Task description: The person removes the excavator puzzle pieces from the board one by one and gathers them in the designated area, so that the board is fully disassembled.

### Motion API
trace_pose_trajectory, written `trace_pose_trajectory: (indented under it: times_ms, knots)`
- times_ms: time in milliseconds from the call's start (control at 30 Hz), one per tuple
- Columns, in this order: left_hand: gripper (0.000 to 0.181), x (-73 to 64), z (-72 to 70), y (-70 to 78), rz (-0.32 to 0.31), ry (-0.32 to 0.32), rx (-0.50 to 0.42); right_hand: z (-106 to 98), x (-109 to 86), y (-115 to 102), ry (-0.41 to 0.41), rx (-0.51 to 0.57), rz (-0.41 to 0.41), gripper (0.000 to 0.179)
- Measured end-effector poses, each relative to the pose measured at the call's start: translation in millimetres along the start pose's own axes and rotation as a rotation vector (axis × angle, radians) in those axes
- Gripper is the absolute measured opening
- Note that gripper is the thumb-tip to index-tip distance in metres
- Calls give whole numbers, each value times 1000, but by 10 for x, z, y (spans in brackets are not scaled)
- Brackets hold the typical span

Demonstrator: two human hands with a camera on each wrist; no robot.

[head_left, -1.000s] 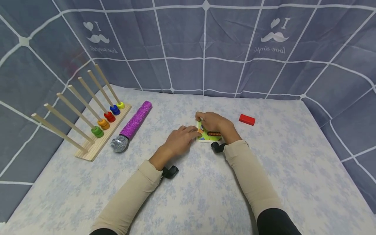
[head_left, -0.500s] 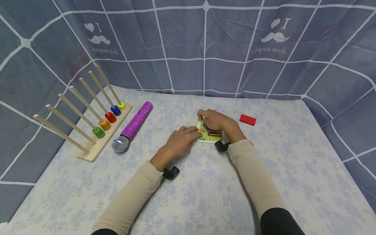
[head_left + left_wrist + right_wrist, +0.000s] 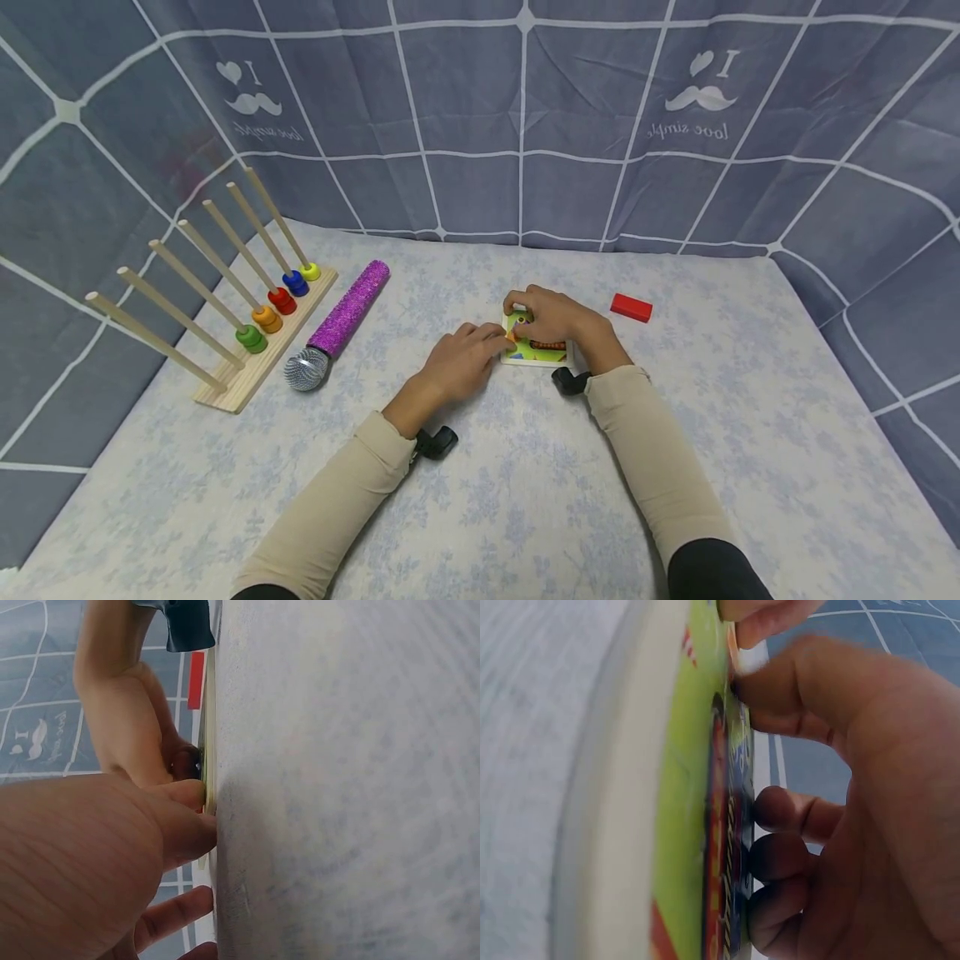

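A small square picture puzzle board point(image 3: 534, 357), bright green with a pale edge, lies flat on the table between the two hands. My left hand point(image 3: 459, 364) rests at its left side, thumb on the board beside an orange patch and fingers on the table along the edge. Over the board's far part reaches my right hand point(image 3: 558, 318). In the right wrist view, its bent thumb point(image 3: 784, 686) touches the picture, while the other fingertips point(image 3: 776, 855) curl down at the board's far side. I cannot tell if the right fingers pinch a piece.
Right of the board lies a red block point(image 3: 632, 307). To the left are a purple glitter microphone point(image 3: 348, 312) and a wooden peg stand point(image 3: 255, 367) with coloured rings. A grey-blue curtain point(image 3: 480, 125) hangs behind the table point(image 3: 480, 500).
My right hand has shifted slightly right, and its fingers have changed position over the board, showing more of the picture's upper left. The left hand and the board stay about where they were.
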State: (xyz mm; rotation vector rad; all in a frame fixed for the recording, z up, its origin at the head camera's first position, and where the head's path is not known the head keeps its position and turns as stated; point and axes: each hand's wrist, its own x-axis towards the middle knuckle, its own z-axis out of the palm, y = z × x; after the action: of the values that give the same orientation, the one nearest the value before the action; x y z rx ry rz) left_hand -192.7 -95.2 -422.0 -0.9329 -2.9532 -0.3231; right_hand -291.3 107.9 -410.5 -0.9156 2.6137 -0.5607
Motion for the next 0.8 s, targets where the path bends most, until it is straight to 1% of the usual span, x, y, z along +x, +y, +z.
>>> trace_pose_trajectory:
  times_ms: [100, 200, 333, 433, 567, 800]
  knots:
    - [34, 2, 16, 0, 0, 5, -3, -1, 9, -26, -4, -13, 29, 20]
    - [33, 3, 20, -3, -3, 9, -6, -9, 17, -56, -2, -15, 67, 26]
    - [33, 2, 11, -10, -5, 8, -12, -12, 37, -91, -11, -19, 85, 30]
    - [34, 3, 5, -20, -7, 3, -14, -16, 67, -122, -36, -42, 84, 29]
    - [35, 7, 2, -13, -9, -3, -22, -36, 90, -147, -78, -75, 112, 29]
    - [35, 6, 4, -14, -21, -10, -9, -56, 130, -147, -113, -84, 132, 28]
